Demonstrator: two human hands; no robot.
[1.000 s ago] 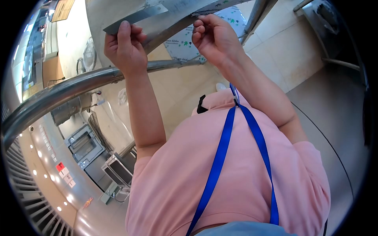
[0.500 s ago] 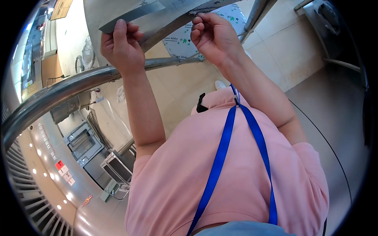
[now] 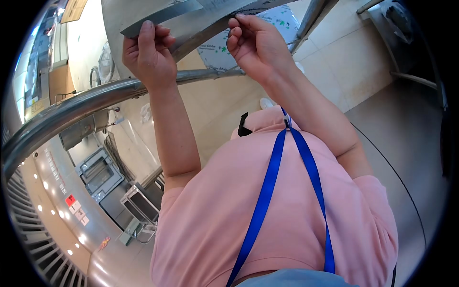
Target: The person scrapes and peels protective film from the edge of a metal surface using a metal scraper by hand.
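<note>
A bright blue lanyard stripes a plain pink shirt, as green leaves and dark lettering dot a pale, silvery sheet. The flat metal strip gleams silver-grey; floor tiles are beige, wall cards red and white.

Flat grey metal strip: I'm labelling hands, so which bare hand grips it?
The left hand: its thumb lies on the grey strip. The right hand, its fingers curled, is apart from it.

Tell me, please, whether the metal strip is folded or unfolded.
Unfolded: the metal strip extends from the left hand as one band, with no fold visible.
</note>
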